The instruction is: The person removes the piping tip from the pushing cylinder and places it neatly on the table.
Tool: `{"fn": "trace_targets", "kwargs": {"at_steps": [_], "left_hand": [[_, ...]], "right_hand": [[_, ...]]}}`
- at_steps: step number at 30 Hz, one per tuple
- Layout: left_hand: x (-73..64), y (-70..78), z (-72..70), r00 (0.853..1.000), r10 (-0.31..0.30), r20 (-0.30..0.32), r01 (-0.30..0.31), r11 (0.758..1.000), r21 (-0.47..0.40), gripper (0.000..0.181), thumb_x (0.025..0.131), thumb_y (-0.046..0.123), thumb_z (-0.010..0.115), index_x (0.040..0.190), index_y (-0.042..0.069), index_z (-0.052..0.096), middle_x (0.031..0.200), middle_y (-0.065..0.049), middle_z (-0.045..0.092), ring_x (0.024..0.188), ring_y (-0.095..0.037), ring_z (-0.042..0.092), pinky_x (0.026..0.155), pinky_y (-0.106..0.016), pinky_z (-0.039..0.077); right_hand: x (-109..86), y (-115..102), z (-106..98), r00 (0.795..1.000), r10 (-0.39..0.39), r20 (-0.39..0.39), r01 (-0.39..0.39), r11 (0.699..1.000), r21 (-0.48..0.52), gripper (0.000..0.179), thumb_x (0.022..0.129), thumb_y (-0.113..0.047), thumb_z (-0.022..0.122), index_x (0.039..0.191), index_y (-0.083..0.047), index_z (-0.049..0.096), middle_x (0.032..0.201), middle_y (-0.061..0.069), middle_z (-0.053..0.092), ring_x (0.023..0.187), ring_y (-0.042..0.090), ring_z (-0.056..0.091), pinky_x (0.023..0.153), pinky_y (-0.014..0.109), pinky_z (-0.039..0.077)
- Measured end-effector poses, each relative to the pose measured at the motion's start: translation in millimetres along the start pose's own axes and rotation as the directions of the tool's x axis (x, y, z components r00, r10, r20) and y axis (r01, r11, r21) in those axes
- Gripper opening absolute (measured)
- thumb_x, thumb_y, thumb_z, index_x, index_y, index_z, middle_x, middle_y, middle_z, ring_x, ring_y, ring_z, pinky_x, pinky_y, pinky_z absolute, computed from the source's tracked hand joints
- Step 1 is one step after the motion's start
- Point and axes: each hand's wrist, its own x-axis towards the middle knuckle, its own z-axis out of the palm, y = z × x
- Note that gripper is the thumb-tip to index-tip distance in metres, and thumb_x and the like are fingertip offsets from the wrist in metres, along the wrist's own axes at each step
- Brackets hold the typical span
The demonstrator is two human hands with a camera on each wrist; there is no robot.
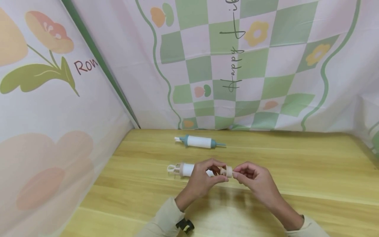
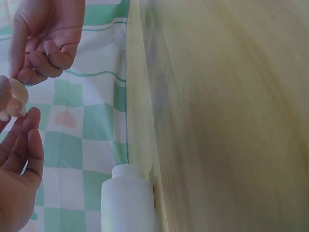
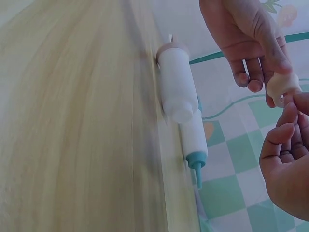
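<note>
A beige nozzle cap (image 1: 229,171) is held up off the table between the two hands. My left hand (image 1: 201,179) grips the cap's wide collar between thumb and fingers. With thumb and fingertips, my right hand (image 1: 259,182) pinches the cap's right end, and those fingertips hide the narrow part. Lying on its side behind the left hand is a white squeeze bottle (image 1: 188,170) with a beige base. In the right wrist view its bare neck (image 3: 182,116) shows uncapped. That same view has the cap (image 3: 279,87) where the hands meet.
Farther back on the wooden table (image 1: 296,158) lies a second white squeeze bottle (image 1: 199,142) with teal ends and a teal nozzle. A patterned cloth (image 1: 254,65) hangs behind the table, and another flowered cloth (image 1: 53,121) hangs along its left side.
</note>
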Motion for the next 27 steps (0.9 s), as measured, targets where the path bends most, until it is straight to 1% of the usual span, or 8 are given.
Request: {"fn": "trace_targets", "kwargs": {"at_steps": [2, 4, 5, 8, 13, 20, 24, 27], "left_hand": [[-0.4, 0.4, 0.5, 1.000, -0.015, -0.009, 0.015, 1.000, -0.002, 0.032, 0.076, -0.005, 0.083, 0.105, -0.005, 0.070, 0.097, -0.017, 0.072, 0.076, -0.012, 0.064, 0.074, -0.040, 0.059], [-1.6, -8.3, 2.2, 1.000, -0.019, -0.020, 0.019, 1.000, -0.008, 0.033, 0.076, -0.002, 0.083, 0.106, -0.003, 0.071, 0.098, -0.015, 0.073, 0.077, -0.010, 0.064, 0.074, -0.037, 0.059], [-2.3, -8.9, 2.2, 0.999, -0.017, -0.028, 0.017, 1.000, -0.014, 0.033, 0.077, -0.001, 0.083, 0.107, -0.002, 0.072, 0.099, -0.013, 0.073, 0.077, -0.009, 0.064, 0.074, -0.037, 0.059], [-3.0, -9.6, 2.2, 0.999, 0.000, -0.042, -0.001, 1.000, -0.030, 0.032, 0.077, 0.000, 0.083, 0.107, -0.001, 0.072, 0.101, -0.012, 0.073, 0.077, -0.007, 0.064, 0.073, -0.036, 0.059], [-3.8, -10.5, 3.1, 0.998, 0.029, -0.060, -0.032, 0.998, -0.059, 0.031, 0.078, -0.001, 0.082, 0.108, -0.001, 0.072, 0.101, -0.013, 0.073, 0.076, -0.008, 0.064, 0.070, -0.038, 0.060], [-4.0, -9.7, 3.6, 0.997, 0.016, -0.079, -0.021, 0.998, -0.063, 0.030, 0.078, -0.001, 0.082, 0.107, -0.001, 0.072, 0.100, -0.012, 0.073, 0.074, -0.007, 0.063, 0.067, -0.039, 0.059], [-3.6, -8.5, 3.6, 0.997, 0.009, -0.082, -0.015, 0.997, -0.071, 0.031, 0.077, -0.001, 0.082, 0.107, -0.002, 0.072, 0.099, -0.013, 0.073, 0.073, -0.007, 0.063, 0.067, -0.040, 0.059], [-3.6, -7.4, 4.2, 0.997, 0.006, -0.081, -0.012, 0.997, -0.081, 0.031, 0.078, -0.001, 0.082, 0.107, -0.002, 0.072, 0.099, -0.013, 0.073, 0.073, -0.007, 0.063, 0.067, -0.038, 0.059]], "right_hand": [[-0.3, -1.1, 0.3, 1.000, 0.010, 0.005, -0.010, 1.000, -0.001, 0.009, 0.092, -0.005, 0.072, 0.097, 0.001, 0.069, 0.081, 0.014, 0.067, 0.067, 0.015, 0.061, 0.057, 0.028, 0.054], [-0.5, -2.2, 0.4, 1.000, 0.020, 0.010, -0.020, 1.000, -0.003, 0.009, 0.092, -0.006, 0.072, 0.098, 0.001, 0.069, 0.081, 0.014, 0.067, 0.067, 0.015, 0.061, 0.057, 0.028, 0.054], [-0.6, -2.6, 0.4, 1.000, 0.023, 0.014, -0.023, 1.000, -0.003, 0.010, 0.092, -0.007, 0.072, 0.098, 0.001, 0.069, 0.081, 0.014, 0.067, 0.067, 0.016, 0.061, 0.057, 0.028, 0.054], [-0.5, -3.2, 0.3, 0.999, 0.028, 0.022, -0.028, 1.000, 0.002, 0.011, 0.093, -0.007, 0.071, 0.098, 0.001, 0.068, 0.081, 0.015, 0.067, 0.067, 0.016, 0.061, 0.057, 0.028, 0.053], [0.0, -3.0, 0.3, 0.999, 0.017, 0.031, -0.018, 0.999, 0.026, 0.011, 0.094, -0.006, 0.070, 0.100, 0.003, 0.067, 0.082, 0.016, 0.066, 0.067, 0.017, 0.061, 0.056, 0.028, 0.053], [-0.3, -4.1, 0.3, 0.999, 0.016, 0.043, -0.017, 0.999, 0.036, 0.014, 0.095, -0.007, 0.069, 0.103, 0.003, 0.065, 0.084, 0.011, 0.065, 0.068, 0.019, 0.061, 0.055, 0.028, 0.052], [0.7, -5.1, 0.4, 0.998, 0.009, 0.062, -0.013, 0.998, 0.054, 0.015, 0.095, -0.006, 0.069, 0.104, 0.004, 0.064, 0.087, 0.016, 0.067, 0.071, 0.020, 0.065, 0.058, 0.029, 0.054], [1.5, -6.3, 0.4, 0.997, 0.012, 0.075, -0.018, 0.997, 0.080, 0.016, 0.095, -0.006, 0.068, 0.104, 0.006, 0.063, 0.090, 0.020, 0.068, 0.074, 0.021, 0.069, 0.060, 0.030, 0.056]]}}
